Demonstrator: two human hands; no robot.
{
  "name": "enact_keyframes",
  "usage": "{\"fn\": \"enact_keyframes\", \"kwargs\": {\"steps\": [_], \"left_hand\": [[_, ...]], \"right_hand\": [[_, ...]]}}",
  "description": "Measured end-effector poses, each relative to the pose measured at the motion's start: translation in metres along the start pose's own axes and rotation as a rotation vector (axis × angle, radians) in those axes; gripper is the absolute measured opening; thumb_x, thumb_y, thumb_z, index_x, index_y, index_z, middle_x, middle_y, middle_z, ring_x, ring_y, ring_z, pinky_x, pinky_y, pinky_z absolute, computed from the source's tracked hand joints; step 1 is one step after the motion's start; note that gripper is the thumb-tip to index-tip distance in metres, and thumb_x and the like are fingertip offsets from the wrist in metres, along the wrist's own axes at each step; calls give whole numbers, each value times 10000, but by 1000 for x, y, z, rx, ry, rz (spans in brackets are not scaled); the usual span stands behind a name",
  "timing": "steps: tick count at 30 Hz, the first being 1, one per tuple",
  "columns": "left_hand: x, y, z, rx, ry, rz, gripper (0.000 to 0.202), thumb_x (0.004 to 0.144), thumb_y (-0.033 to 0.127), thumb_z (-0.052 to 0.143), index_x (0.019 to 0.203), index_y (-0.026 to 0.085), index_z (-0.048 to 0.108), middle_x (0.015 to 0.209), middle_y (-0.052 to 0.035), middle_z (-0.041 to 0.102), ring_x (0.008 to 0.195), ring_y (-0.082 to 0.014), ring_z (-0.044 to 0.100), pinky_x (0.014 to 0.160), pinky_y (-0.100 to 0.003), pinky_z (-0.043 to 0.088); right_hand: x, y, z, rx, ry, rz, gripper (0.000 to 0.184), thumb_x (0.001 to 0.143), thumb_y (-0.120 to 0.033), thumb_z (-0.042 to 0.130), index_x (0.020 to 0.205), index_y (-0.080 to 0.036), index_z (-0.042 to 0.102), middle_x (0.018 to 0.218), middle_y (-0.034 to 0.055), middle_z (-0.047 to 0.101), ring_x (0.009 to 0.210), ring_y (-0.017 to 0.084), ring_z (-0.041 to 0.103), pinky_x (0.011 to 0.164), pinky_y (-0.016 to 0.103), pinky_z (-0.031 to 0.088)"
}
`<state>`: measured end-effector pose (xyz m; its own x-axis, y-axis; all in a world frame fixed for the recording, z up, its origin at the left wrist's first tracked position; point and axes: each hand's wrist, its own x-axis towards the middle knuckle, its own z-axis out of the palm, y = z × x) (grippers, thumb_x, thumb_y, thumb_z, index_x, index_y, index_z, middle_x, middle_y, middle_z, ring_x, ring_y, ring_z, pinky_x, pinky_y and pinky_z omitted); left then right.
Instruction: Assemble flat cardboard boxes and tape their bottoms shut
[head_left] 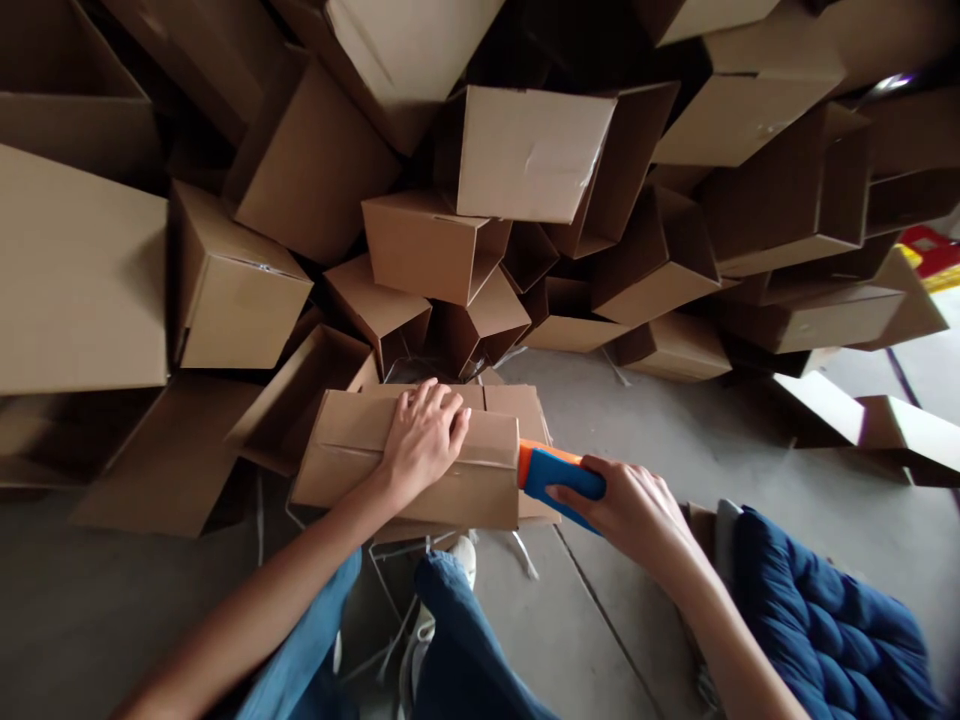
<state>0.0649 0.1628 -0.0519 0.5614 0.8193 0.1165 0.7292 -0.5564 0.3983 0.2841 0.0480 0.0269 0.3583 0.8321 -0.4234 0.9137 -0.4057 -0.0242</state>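
Note:
A closed cardboard box (427, 485) lies in front of my legs, on top of other flat cardboard. My left hand (426, 430) presses on its upper face with the fingers laid over the cardboard, holding nothing. At the box's right end, my right hand (634, 505) is wrapped round a blue-and-orange hand tool (564, 480). The tool's orange end meets or nearly meets the box's right edge; its working part is hidden, so its exact kind cannot be told.
Many open cardboard boxes (420, 245) are heaped beyond and to both sides. A dark blue tufted cushion (825, 620) sits at lower right. Loose pale strips (390, 640) lie on the grey concrete floor (592, 400) around my shoes. Something red and yellow (934, 255) shows at far right.

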Motion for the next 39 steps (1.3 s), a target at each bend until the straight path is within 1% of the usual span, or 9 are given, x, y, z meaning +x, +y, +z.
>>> {"fn": "enact_keyframes", "kwargs": {"steps": [10, 13, 16, 19, 23, 29, 32, 35, 39], "left_hand": [[2, -2, 1, 2, 3, 28, 299, 1081, 350, 416, 1067, 223, 686, 1254, -117, 719, 1327, -335, 549, 1057, -546, 459], [2, -3, 1, 3, 1, 31, 300, 1082, 347, 418, 1064, 216, 687, 1237, -116, 727, 1322, -332, 555, 1064, -545, 455], [2, -3, 2, 8, 4, 31, 312, 1083, 353, 415, 1062, 203, 689, 1222, -121, 732, 1312, -332, 561, 1061, -552, 457], [2, -2, 2, 24, 9, 31, 312, 1081, 360, 416, 1049, 214, 689, 1211, -123, 733, 1300, -328, 566, 1060, -552, 457], [2, -2, 3, 33, 12, 28, 304, 1076, 359, 422, 1045, 222, 691, 1206, -126, 729, 1295, -326, 567, 1055, -541, 461], [2, -2, 3, 36, 29, 31, 309, 1077, 361, 416, 1050, 226, 692, 1204, -129, 728, 1271, -327, 575, 1043, -535, 462], [2, -1, 3, 46, 30, 31, 307, 1077, 359, 419, 1058, 217, 691, 1210, -127, 729, 1267, -329, 578, 1036, -531, 464], [2, -1, 2, 47, 21, 33, 306, 1078, 357, 420, 1060, 214, 689, 1211, -128, 728, 1269, -331, 577, 1033, -532, 465], [3, -1, 3, 46, 20, 26, 314, 1078, 370, 414, 1046, 221, 689, 1193, -135, 725, 1262, -333, 576, 1036, -541, 463]], "right_hand": [[-13, -9, 5, -1, 18, 28, 336, 908, -526, 638, 1011, -231, 763, 874, 88, 793, 811, 286, 726, 635, 299, 354], [-14, -12, 5, -24, 38, 40, 349, 911, -524, 639, 1046, -229, 768, 876, 90, 795, 807, 277, 725, 626, 295, 345], [-5, -5, 4, -21, 39, 13, 344, 878, -552, 664, 960, -237, 773, 809, 78, 774, 745, 256, 700, 604, 292, 331], [13, 6, -1, 1, -12, -49, 344, 835, -580, 700, 839, -242, 761, 764, 63, 747, 721, 235, 677, 614, 287, 357], [30, 7, -11, -14, -37, -78, 341, 820, -582, 720, 836, -245, 773, 773, 56, 742, 733, 215, 665, 634, 280, 394], [18, -15, -18, -147, -18, -25, 346, 828, -564, 714, 852, -228, 792, 783, 87, 752, 737, 229, 677, 624, 295, 377], [17, -17, -19, -156, -32, -22, 368, 851, -572, 689, 853, -220, 795, 808, 101, 762, 748, 229, 685, 621, 296, 375], [32, -9, -22, -109, -64, -51, 378, 834, -592, 710, 861, -225, 798, 825, 88, 763, 773, 225, 686, 623, 285, 385], [63, 2, -26, -60, -148, -66, 404, 739, -625, 791, 788, -224, 784, 759, 52, 731, 721, 206, 664, 596, 272, 388]]}}
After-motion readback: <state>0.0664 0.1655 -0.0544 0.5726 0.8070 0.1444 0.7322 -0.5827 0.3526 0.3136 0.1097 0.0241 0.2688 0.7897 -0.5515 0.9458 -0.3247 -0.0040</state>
